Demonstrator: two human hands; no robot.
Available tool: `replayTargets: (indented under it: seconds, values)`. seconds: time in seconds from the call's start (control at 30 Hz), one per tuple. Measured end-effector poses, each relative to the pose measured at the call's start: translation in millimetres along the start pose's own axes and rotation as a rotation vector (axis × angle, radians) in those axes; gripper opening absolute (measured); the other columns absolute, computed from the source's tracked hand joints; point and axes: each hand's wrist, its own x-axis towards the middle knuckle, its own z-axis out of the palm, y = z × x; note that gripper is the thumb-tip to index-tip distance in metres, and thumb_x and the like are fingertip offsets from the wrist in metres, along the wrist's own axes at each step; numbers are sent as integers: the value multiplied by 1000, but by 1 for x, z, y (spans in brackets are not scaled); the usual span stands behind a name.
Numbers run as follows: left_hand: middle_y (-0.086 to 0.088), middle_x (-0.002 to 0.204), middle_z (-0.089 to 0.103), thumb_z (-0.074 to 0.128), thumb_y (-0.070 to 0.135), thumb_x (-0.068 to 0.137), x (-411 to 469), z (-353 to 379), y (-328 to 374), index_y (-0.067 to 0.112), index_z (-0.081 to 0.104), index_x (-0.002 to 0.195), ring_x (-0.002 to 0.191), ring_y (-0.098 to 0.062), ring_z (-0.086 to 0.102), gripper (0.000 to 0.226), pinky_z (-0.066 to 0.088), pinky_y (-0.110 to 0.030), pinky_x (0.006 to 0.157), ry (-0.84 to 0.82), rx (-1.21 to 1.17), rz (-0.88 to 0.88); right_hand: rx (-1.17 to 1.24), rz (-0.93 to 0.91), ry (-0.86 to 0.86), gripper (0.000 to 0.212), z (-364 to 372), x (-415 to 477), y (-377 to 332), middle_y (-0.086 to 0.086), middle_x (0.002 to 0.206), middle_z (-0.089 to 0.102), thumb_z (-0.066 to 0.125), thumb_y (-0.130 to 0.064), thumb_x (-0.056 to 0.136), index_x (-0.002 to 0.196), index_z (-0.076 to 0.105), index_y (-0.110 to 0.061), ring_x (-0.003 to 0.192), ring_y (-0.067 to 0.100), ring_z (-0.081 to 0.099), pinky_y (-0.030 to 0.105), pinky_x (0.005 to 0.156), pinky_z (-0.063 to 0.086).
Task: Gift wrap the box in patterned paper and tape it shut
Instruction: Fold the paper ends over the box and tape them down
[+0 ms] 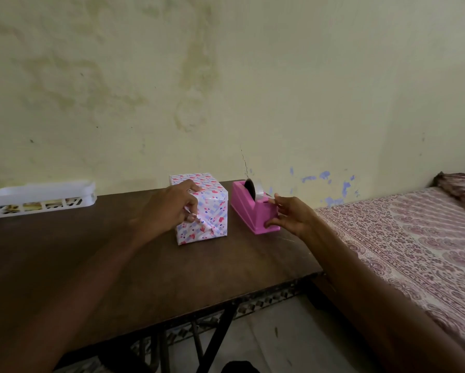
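Your left grip (pixel 172 205) pinches the folded paper (pixel 205 225) at the near end of the box (pixel 215 198) beneath it on the worktop (pixel 118 265). Your right grip (pixel 290 214) clasps the front of the tape dispenser (pixel 246 208), just beside the box. Slacken the pinch and the fold may spring open. A hard tug may drag the dispenser off the edge beside your right grip. Open room lies left of your left grip.

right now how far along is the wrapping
Done: patterned paper covers the box, top and sides. In hand: the left hand pinches the end flap while the right hand grips the tape dispenser. Left: tear off tape and stick that flap shut.
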Motion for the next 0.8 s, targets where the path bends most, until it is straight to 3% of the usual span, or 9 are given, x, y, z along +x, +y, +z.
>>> replayTargets:
  seconds: [0.17, 0.27, 0.33, 0.43, 0.53, 0.6, 0.7, 0.8]
  values:
    - [13, 136, 51, 83, 19, 70, -2, 0, 2, 42, 50, 55, 103, -7, 57, 42, 40, -24, 75, -6, -6, -4, -45, -63, 9, 34, -6, -2, 15, 17, 120, 61, 64, -8, 91, 122, 56, 4, 109, 33, 64, 42, 75, 61]
    - [13, 136, 51, 83, 20, 69, -2, 0, 3, 41, 51, 56, 97, -5, 57, 41, 37, -23, 73, -13, -13, -15, -249, -129, 123, 17, -8, 3, 21, 15, 109, 67, 67, -11, 90, 99, 67, 3, 97, 29, 71, 46, 85, 59]
    - [13, 135, 51, 84, 20, 68, -3, -1, 4, 40, 51, 56, 90, -1, 55, 40, 34, -22, 70, -29, -21, -24, -432, -192, 222, 14, -8, 7, 23, 13, 97, 71, 72, -14, 86, 86, 69, 0, 82, 22, 74, 37, 77, 61]
    - [12, 135, 52, 84, 21, 69, -3, -3, 6, 37, 55, 58, 93, -4, 57, 35, 33, -21, 71, -31, -9, -22, -765, -245, 355, 15, -11, 4, 29, 7, 76, 73, 77, -15, 82, 85, 73, -1, 62, 8, 69, 17, 55, 54]
    - [12, 134, 52, 84, 22, 69, -3, -4, 8, 35, 57, 61, 107, -12, 59, 31, 34, -22, 73, -30, 7, -22, -832, -342, 451, 14, -16, -5, 35, 8, 69, 72, 77, -18, 83, 76, 74, -6, 66, 17, 71, 31, 62, 61]
    - [11, 134, 53, 84, 22, 69, -2, -5, 9, 35, 58, 61, 105, -12, 59, 30, 34, -22, 72, -40, 11, -24, -883, -475, 477, 20, -10, -14, 36, 6, 64, 69, 72, -18, 88, 68, 70, -15, 61, 19, 69, 30, 57, 59]
    - [11, 133, 53, 83, 22, 69, -2, -5, 10, 33, 60, 62, 102, -12, 61, 27, 32, -21, 71, -31, 17, -26, -880, -552, 353, 19, 15, -35, 35, 2, 67, 68, 67, -19, 92, 73, 68, -19, 56, 11, 65, 17, 49, 50]
    - [11, 132, 54, 83, 21, 69, -4, -4, 10, 30, 62, 63, 101, -11, 61, 24, 34, -20, 71, -15, 10, -30, -784, -495, 31, 14, 47, -51, 46, 5, 75, 69, 65, -20, 92, 80, 70, -15, 60, 9, 64, 19, 54, 53]
